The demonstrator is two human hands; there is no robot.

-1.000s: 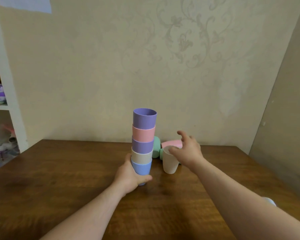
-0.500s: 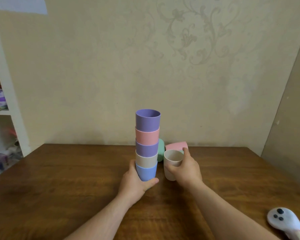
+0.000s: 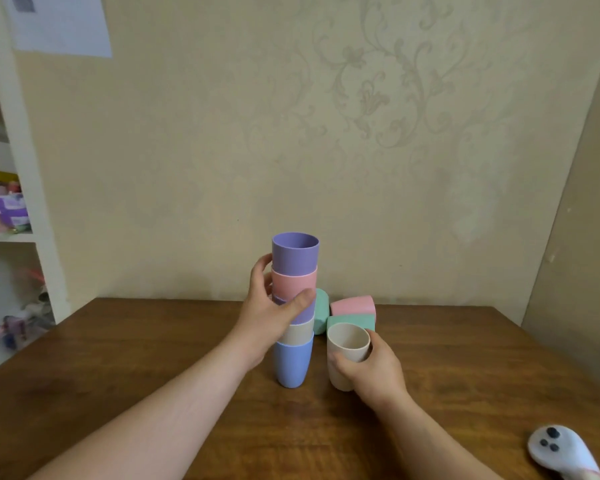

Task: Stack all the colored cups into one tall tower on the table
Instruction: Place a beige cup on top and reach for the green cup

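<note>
A tower of nested cups [image 3: 294, 258] stands upright on the wooden table [image 3: 118, 358]: blue at the bottom, then beige, purple, pink and purple on top. My left hand [image 3: 269, 313] wraps around the tower's middle, thumb across the lower purple cup. My right hand [image 3: 371, 368] grips a single beige cup [image 3: 347, 344], upright on the table just right of the tower. Behind it lie a green cup [image 3: 350, 322] and a pink cup [image 3: 354, 305] on their sides. Another green cup [image 3: 321, 311] lies partly hidden behind the tower.
A wallpapered wall rises just behind the cups. A white shelf unit [image 3: 25, 188] with toys stands at the left. A white foot-like object with dark dots [image 3: 558, 450] sits at the lower right corner.
My left hand has slid up from the blue bottom cup to the tower's middle. My right hand has closed on the beige cup and drawn it a little nearer.
</note>
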